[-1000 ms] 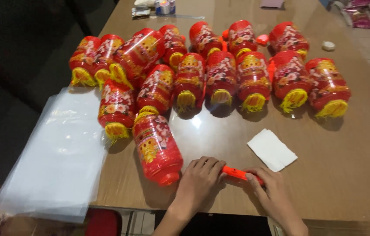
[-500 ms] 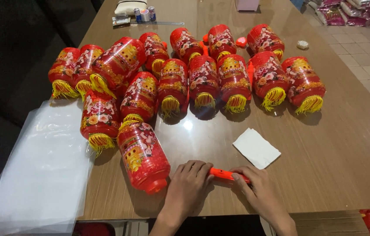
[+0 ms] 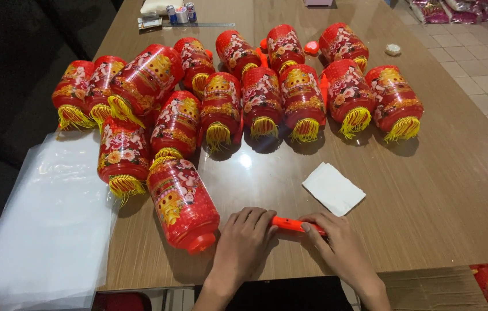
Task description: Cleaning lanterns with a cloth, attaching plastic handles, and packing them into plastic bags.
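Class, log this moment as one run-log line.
left hand: on orange stick | right hand: on stick | lantern: lying beside left hand | napkin: on table

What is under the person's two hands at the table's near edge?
A thin orange stick lies on the table, its middle showing between the left hand and right hand. Both ends are covered.

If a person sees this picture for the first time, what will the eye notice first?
A crowd of red lanterns with yellow tassels lies across the far half of the wooden table, one red lantern apart near the front edge. At that edge, the left hand and right hand together hold a small orange stick. Clear plastic sheets hang over the left side.
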